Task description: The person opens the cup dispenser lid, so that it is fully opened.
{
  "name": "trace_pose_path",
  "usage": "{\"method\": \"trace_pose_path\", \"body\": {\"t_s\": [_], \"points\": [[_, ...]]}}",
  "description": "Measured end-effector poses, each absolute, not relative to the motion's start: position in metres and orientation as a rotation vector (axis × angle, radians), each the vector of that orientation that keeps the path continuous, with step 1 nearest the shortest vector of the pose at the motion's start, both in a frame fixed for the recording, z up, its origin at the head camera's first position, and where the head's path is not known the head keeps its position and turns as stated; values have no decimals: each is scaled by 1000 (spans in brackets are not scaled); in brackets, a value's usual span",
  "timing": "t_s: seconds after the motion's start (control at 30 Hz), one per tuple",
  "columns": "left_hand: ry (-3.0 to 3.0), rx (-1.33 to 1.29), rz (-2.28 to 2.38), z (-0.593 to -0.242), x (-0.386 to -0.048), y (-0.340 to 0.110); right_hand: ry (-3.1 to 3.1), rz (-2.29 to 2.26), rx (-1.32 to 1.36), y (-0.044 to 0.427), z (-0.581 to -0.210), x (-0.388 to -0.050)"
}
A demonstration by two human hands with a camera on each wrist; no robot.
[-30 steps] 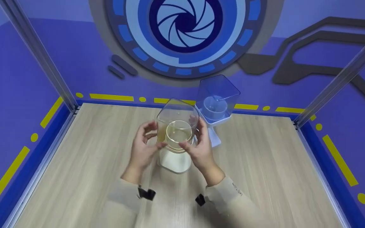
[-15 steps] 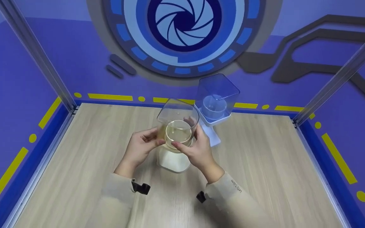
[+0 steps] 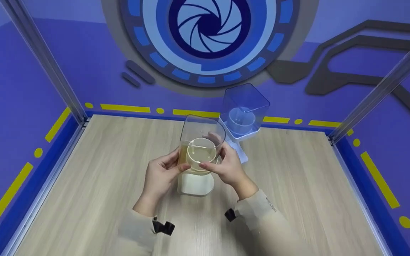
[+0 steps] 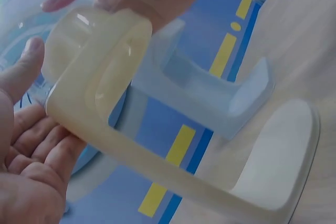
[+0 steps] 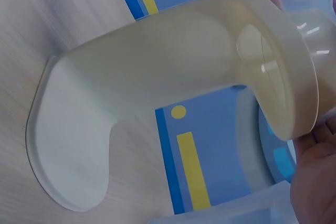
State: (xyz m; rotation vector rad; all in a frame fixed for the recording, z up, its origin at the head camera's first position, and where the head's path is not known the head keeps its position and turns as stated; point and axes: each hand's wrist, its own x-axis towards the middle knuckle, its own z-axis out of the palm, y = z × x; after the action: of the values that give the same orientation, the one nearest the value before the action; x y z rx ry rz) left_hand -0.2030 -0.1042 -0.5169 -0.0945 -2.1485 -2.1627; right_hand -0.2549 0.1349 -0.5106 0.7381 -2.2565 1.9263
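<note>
A clear plastic container with a round inner cup sits on a cream C-shaped stand, whose flat pale base rests on the table. On the container's left side, low down, my left hand holds it, thumb in front and fingers along the wall. My right hand grips the opposite side, its thumb across the front. In the right wrist view the cream stand fills the middle, with part of my right hand beside its upper rim.
A similar unit with a clear blue container on a light blue stand stands just behind and to the right, close to the back wall. Side walls and metal posts frame the wooden table.
The container and its stand have turned a little on the spot. My left hand has come lower on the container's side, and both hands have turned along with it.
</note>
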Motion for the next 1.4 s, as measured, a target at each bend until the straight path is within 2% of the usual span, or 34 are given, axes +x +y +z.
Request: {"method": "trace_pose_path", "body": {"t_s": [0.37, 0.73, 0.97, 1.2, 1.4], "points": [[-2198, -160, -2042, -524, -195, -102, -2322, 1927, 770, 142, -511, -256], [-2472, -531, -1987, -532, -237, -112, -2335, 1887, 801, 145, -511, -259], [-2464, -492, -2004, -542, -241, -103, -2271, 1992, 902, 151, -508, -263], [-2431, -520, -2005, -546, -243, -101, -2030, 2118, 1035, 141, -479, -268], [-2463, -502, -1943, -545, -244, -109, -2071, 2074, 989, 130, -463, -268]]}}
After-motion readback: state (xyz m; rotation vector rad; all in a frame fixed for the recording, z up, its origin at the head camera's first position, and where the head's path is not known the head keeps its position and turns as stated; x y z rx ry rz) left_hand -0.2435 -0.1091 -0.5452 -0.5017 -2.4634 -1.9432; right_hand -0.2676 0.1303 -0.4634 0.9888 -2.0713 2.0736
